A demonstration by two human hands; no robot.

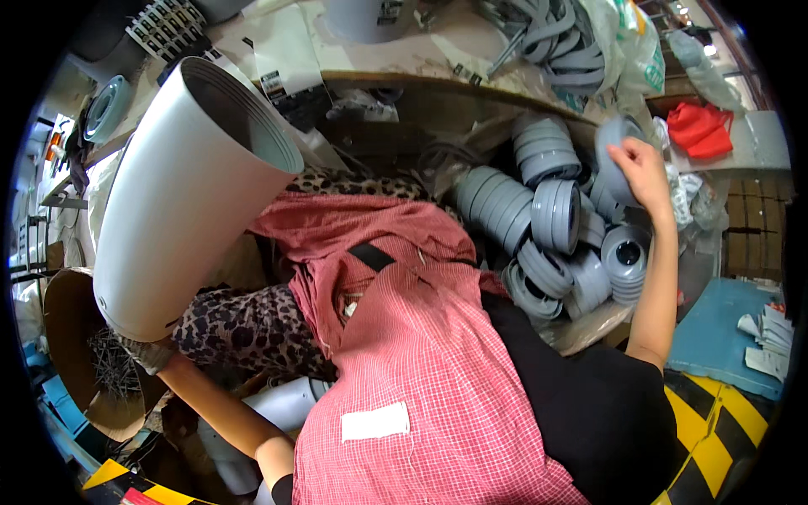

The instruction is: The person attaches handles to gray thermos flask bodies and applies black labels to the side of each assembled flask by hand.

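Over ring pile (547, 227), right hand (641, 172) outstretched, gripping ring (613, 143)

One large white plastic cylinder (181, 198) is in view, open at its upper end. A second white cylinder (366, 18) stands on the surface (438, 59) at the top, partly cut off by the edge. The grey plastic rings (555, 215) lie in one heap; about ten stacks or single pieces can be told apart, but the exact number cannot be counted because they overlap. There is one more bundle of grey rings (560, 42) higher up, one red bag (703, 128) and one blue tray (720, 332).
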